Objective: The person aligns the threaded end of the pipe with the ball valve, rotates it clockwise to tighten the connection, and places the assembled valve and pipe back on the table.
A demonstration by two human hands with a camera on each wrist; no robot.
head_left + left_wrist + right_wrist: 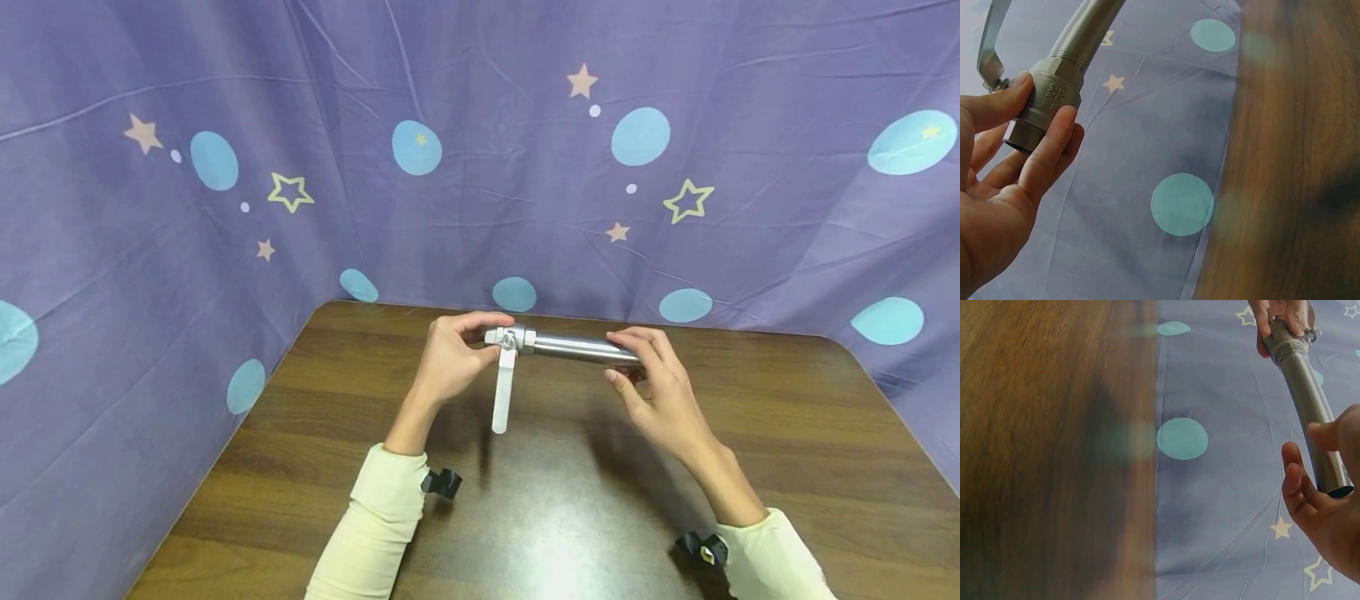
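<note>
A metal ball valve (517, 337) with a long flat lever handle (503, 396) is held above the table, the lever pointing down toward me. From its right side extends a shiny steel pipe (572, 347), joined to the valve. My left hand (453, 358) pinches the valve body (1054, 94) between thumb and fingers. Around the pipe's right end, my right hand (666, 402) is loosely spread. In the right wrist view its thumb crosses in front of the pipe (1310, 400), while the visible fingers (1294, 481) stand apart from it. The pipe's open end faces the right palm.
Below the hands is a brown wood-grain table (315, 467). A purple curtain (480, 183) with stars and blue ovals runs along its back and left sides. Black wrist mounts (442, 483) sit on both cream sleeves (375, 525).
</note>
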